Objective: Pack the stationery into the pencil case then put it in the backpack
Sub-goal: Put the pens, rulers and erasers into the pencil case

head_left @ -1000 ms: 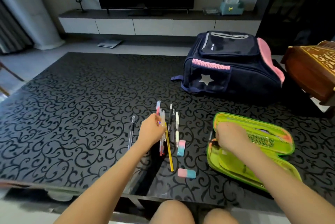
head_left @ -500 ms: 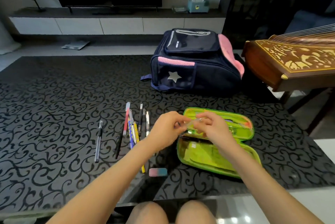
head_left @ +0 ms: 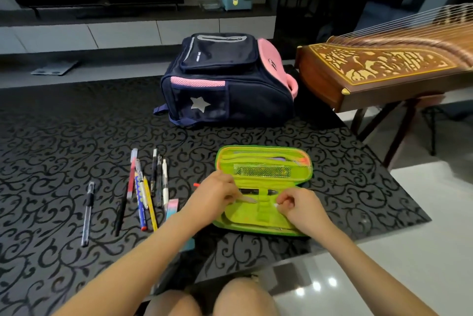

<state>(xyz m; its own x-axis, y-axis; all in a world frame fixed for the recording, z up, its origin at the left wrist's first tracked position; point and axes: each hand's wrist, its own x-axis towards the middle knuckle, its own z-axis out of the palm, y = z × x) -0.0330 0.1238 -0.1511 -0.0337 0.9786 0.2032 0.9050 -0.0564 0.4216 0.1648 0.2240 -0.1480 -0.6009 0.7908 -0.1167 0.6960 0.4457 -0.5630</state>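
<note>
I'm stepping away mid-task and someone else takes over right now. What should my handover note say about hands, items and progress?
Left hand and right hand each pinch a clear pen, threading it under the elastic loop in the open pencil case.
Done: one black pen sits in the case.
Left: loose pens and pencils, a lone pen and an eraser on the table; then close the case and put it in the backpack.
</note>
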